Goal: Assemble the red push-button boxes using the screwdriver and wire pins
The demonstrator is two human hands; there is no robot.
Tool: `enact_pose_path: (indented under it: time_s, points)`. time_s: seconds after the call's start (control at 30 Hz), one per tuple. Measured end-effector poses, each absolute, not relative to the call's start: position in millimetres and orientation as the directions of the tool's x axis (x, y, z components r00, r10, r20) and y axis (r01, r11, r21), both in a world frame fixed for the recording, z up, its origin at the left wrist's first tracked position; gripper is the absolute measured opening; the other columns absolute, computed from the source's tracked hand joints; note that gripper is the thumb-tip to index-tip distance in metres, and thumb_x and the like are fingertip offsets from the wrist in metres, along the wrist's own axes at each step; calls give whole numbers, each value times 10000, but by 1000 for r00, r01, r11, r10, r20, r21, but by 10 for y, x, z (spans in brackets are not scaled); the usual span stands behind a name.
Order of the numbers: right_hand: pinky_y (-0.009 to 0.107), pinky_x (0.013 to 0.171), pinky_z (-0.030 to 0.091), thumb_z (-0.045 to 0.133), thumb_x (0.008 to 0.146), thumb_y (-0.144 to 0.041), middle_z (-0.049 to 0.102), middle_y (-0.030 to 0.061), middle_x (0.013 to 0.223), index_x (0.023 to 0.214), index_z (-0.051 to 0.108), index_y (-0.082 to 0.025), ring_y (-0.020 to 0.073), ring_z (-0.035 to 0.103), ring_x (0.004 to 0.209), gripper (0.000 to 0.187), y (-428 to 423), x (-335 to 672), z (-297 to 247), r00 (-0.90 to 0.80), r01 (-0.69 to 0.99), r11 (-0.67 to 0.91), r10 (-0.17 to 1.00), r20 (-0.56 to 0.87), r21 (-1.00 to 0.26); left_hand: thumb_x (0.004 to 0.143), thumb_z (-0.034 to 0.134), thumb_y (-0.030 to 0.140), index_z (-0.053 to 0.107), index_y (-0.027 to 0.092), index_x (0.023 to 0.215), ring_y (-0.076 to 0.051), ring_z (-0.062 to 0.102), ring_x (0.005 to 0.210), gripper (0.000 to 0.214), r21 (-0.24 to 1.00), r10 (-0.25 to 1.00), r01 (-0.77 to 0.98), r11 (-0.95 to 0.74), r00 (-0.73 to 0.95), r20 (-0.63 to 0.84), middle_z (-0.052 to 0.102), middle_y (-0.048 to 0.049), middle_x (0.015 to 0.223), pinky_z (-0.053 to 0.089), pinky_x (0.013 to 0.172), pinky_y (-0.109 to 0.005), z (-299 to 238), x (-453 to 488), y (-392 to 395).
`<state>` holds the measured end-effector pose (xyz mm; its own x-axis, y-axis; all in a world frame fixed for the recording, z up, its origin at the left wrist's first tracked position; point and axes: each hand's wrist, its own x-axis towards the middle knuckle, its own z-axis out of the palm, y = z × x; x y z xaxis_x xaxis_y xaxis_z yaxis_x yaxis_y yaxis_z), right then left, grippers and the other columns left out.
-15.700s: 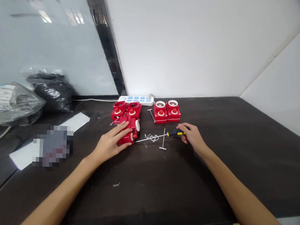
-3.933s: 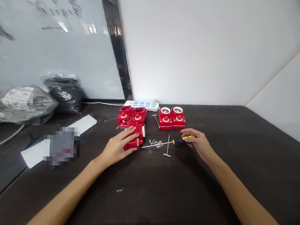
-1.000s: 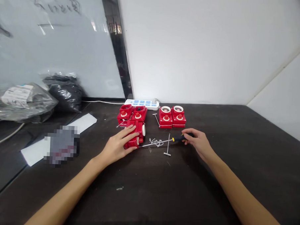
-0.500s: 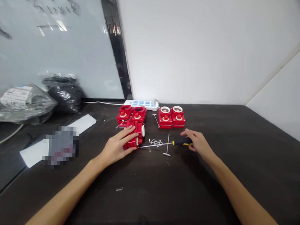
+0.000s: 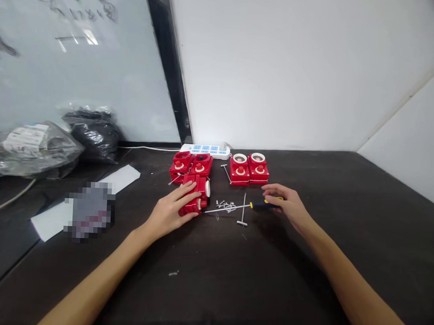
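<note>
Bench notes, first person. My left hand (image 5: 169,214) lies on a red moulded enclosure (image 5: 201,186) tipped onto its side, with a white ring facing right. My left fingers (image 5: 187,187) are spread over its top, holding it against the dark table (image 5: 305,281), near the table's middle.

My right hand (image 5: 285,204) is curled narrow around a screwdriver (image 5: 267,207), which has a black and yellow plastic handle and a long steel shaft. The shaft lies low and points left, its tip at the lower edge of the enclosure; I cannot tell whether it touches.

Count: four more red push-button boxes stand upright in two pairs, square-bodied, each with a domed red button and a round socket. The left pair (image 5: 190,163) is just behind the tipped enclosure; the right pair (image 5: 249,168) is apart from it.

Between my hands lies a small heap of steel screws (image 5: 225,206), beside one T-handled hex key (image 5: 243,216). A second T-handled key (image 5: 225,172) lies against the right pair. One white power strip (image 5: 203,151) sits behind.
</note>
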<state>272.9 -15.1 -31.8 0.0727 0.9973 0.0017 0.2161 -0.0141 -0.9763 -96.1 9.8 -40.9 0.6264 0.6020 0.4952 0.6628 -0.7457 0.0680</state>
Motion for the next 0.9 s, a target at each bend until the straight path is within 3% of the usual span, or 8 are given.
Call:
enact_pose_path:
  time_s: [0.07,0.13,0.23,0.33,0.4,0.57,0.77,0.9]
  points:
    - [247,542,447,720,650,-317,690,78,1000,1000,707,-200,196,615,801,370,-162,2722,-296,30,130,18,999,22,-991,874,638,378,545,242,1333,-287,477,1328,488,80,605,661,-746,622,497,459,-92,1480,460,1065,-473,-406,-959,98]
    - [245,457,408,686,691,-391,691,92,959,960,707,-185,162,601,640,339,-170,2708,-275,31,105,-78,997,-75,-991,869,643,377,550,252,1330,-291,480,1324,486,94,608,659,-747,617,500,460,-84,1480,457,1069,-479,-401,-956,97]
    - [223,358,267,657,719,-466,677,74,821,915,701,-165,66,414,400,361,-179,2690,-255,92,150,-180,982,-167,-972,864,648,373,555,255,1325,-291,481,1323,485,103,611,660,-744,612,502,468,-82,1474,457,1069,-476,-397,-954,96]
    - [224,447,378,737,634,-330,694,75,947,975,704,-192,103,530,551,370,-188,2698,-239,49,113,-40,998,-35,-993,862,649,370,560,253,1321,-292,483,1321,482,103,615,663,-742,611,498,470,-84,1472,463,1063,-473,-398,-956,98]
    - [235,487,424,715,648,-327,689,83,1015,999,702,-204,144,592,651,372,-189,2706,-239,1,59,-39,999,-39,-997,864,643,370,551,262,1331,-293,480,1324,489,109,618,661,-743,614,490,460,-78,1481,463,1061,-479,-396,-956,99]
    - [207,351,237,637,740,-466,633,40,728,908,707,-165,74,407,415,351,-173,2689,-279,101,199,-183,981,-166,-963,864,633,350,535,267,1348,-294,450,1347,501,106,619,653,-750,636,461,426,-74,1505,458,1064,-478,-362,-948,95]
    - [233,510,441,711,660,-306,680,74,953,979,704,-184,158,614,693,342,-186,2705,-270,-3,28,-45,999,-45,-999,889,608,352,488,289,1391,-276,417,1373,520,108,617,634,-766,676,402,414,-55,1515,431,1088,-473,-330,-993,116]
    - [219,355,272,651,732,-441,654,57,775,949,700,-155,73,446,397,362,-187,2693,-270,55,79,-185,982,-181,-980,896,601,402,496,305,1387,-278,448,1351,512,126,623,635,-763,668,406,423,-48,1509,464,1060,-457,-327,-1021,131]
